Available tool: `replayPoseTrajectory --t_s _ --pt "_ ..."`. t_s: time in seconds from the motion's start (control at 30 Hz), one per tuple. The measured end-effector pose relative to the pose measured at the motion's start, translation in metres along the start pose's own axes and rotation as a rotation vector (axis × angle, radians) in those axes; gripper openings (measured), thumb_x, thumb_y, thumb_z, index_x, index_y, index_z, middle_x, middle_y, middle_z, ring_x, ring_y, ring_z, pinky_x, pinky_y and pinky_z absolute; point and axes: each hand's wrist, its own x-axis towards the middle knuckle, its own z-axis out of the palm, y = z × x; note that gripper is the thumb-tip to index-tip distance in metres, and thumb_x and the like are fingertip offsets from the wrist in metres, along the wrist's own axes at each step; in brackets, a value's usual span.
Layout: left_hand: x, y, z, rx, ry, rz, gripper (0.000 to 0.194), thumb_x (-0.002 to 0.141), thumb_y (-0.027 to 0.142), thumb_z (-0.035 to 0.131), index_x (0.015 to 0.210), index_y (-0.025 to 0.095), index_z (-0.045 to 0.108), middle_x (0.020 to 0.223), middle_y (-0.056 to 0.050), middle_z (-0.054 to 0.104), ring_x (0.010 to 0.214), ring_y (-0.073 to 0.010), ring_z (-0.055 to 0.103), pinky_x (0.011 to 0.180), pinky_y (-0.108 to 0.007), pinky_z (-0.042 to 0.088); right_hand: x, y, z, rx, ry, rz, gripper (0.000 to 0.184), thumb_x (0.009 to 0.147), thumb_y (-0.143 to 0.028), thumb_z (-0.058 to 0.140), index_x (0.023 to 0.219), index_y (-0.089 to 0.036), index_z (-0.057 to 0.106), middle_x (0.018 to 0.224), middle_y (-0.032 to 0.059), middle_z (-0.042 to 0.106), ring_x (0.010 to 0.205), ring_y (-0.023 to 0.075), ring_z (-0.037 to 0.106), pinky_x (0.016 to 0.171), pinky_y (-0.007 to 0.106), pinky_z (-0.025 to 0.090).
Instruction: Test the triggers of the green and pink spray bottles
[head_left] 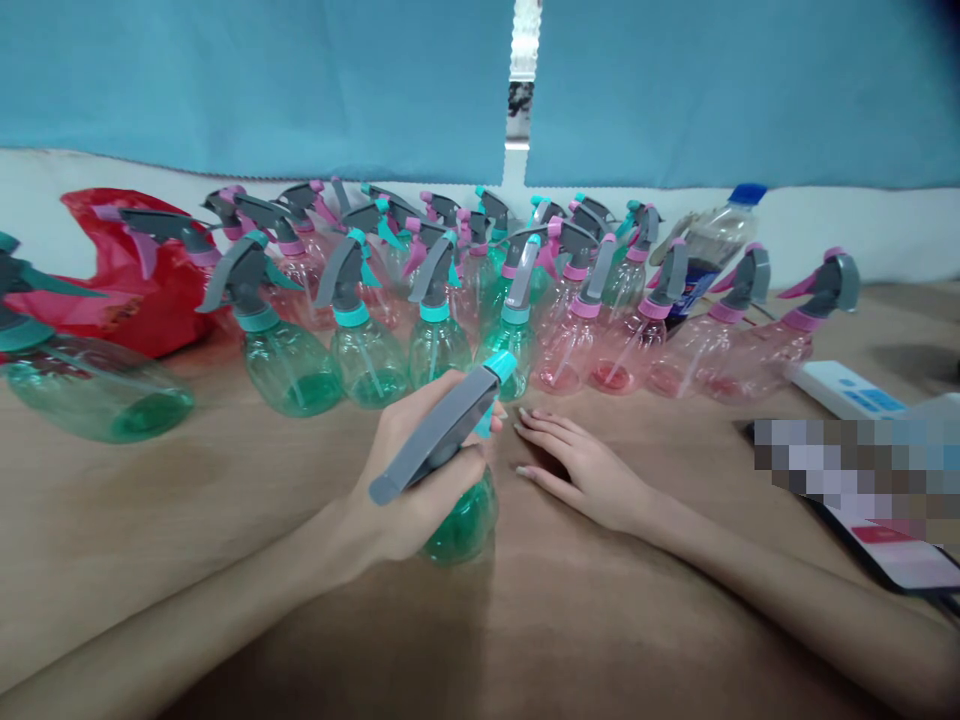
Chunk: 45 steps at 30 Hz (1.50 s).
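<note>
My left hand [420, 480] is wrapped round the neck of a green spray bottle [463, 520] with a grey and turquoise trigger head. The bottle stands upright, or nearly so, low in the middle of the view; its neck is hidden by my fingers. To its right, my right hand [585, 465] rests on the table with its fingers stretched out, holding nothing. Just beyond both hands stands a row of spray bottles, among them a green one [367, 355] with a turquoise collar and a pink one [562, 350] with a pink collar.
Several more green and pink spray bottles crowd behind the front row. At the left is a red plastic bag [135, 290], with a large green spray bottle [90, 385] before it. A blue-capped bottle [720, 235], a white box [847, 388] and a phone [892, 550] are at the right.
</note>
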Motion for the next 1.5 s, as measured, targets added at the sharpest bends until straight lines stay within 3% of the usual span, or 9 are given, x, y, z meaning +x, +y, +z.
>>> replayPoseTrajectory --t_s 0.2,0.33,0.4,0.53,0.83,1.07,1.5 --pt "0.0019 0.0004 -0.0003 0.024 -0.032 0.041 0.035 0.067 0.011 0.048 0.094 0.026 0.063 0.093 0.0 0.066 0.079 -0.0199 0.062 0.075 -0.036 0.052 0.0001 0.0002 0.0001 -0.006 -0.005 -0.004 0.049 0.093 -0.044 0.05 0.136 -0.019 0.051 0.14 0.0125 0.052 0.133 0.0281 0.044 0.108 0.053 0.039" --pt "-0.0015 -0.0015 0.0005 -0.013 -0.036 -0.013 0.046 0.065 0.013 0.052 0.105 0.032 0.065 0.086 0.002 0.067 0.066 -0.02 0.06 0.062 -0.035 0.051 0.0004 -0.0004 -0.0004 -0.021 -0.017 -0.002 0.05 0.094 -0.043 0.048 0.136 -0.016 0.051 0.141 0.0135 0.051 0.134 0.0275 0.043 0.109 0.051 0.038" --pt "-0.0031 -0.0036 0.0007 -0.027 -0.028 -0.036 0.045 0.066 0.013 0.054 0.107 0.031 0.065 0.08 0.001 0.066 0.063 -0.0199 0.059 0.061 -0.035 0.051 0.0005 -0.0007 -0.0008 -0.02 -0.019 0.001 0.05 0.094 -0.044 0.048 0.136 -0.016 0.05 0.141 0.0133 0.051 0.134 0.0275 0.043 0.11 0.052 0.038" --pt "-0.0041 -0.0068 0.0012 -0.027 -0.005 -0.016 0.042 0.071 0.012 0.055 0.109 0.026 0.065 0.089 -0.001 0.067 0.076 -0.0202 0.062 0.074 -0.035 0.053 0.0005 -0.0013 -0.0012 -0.027 -0.029 0.008 0.05 0.094 -0.045 0.047 0.136 -0.018 0.05 0.142 0.0127 0.05 0.134 0.0274 0.043 0.109 0.052 0.039" --pt "-0.0028 -0.0063 0.0036 -0.012 0.018 -0.001 0.037 0.073 0.013 0.053 0.108 0.018 0.064 0.093 -0.002 0.068 0.079 -0.0172 0.062 0.077 -0.031 0.052 0.0003 -0.0012 -0.0014 -0.045 -0.032 -0.001 0.05 0.095 -0.044 0.046 0.135 -0.015 0.051 0.143 0.0138 0.049 0.134 0.0277 0.042 0.109 0.052 0.038" --pt "-0.0034 -0.0092 0.0026 -0.027 -0.002 -0.02 0.038 0.072 0.013 0.052 0.108 0.018 0.064 0.067 0.004 0.054 0.055 -0.0129 0.048 0.058 -0.028 0.045 0.0002 -0.0004 -0.0003 -0.043 -0.024 -0.005 0.05 0.095 -0.044 0.047 0.135 -0.015 0.051 0.142 0.0136 0.049 0.134 0.0278 0.043 0.109 0.052 0.039" --pt "-0.0025 -0.0094 0.0029 -0.075 -0.005 -0.014 0.04 0.071 0.012 0.053 0.109 0.017 0.064 0.072 0.003 0.053 0.059 -0.013 0.046 0.063 -0.028 0.044 0.0001 -0.0004 -0.0001 -0.036 -0.023 -0.003 0.05 0.095 -0.043 0.047 0.136 -0.015 0.05 0.142 0.0135 0.05 0.134 0.0271 0.043 0.11 0.051 0.038"
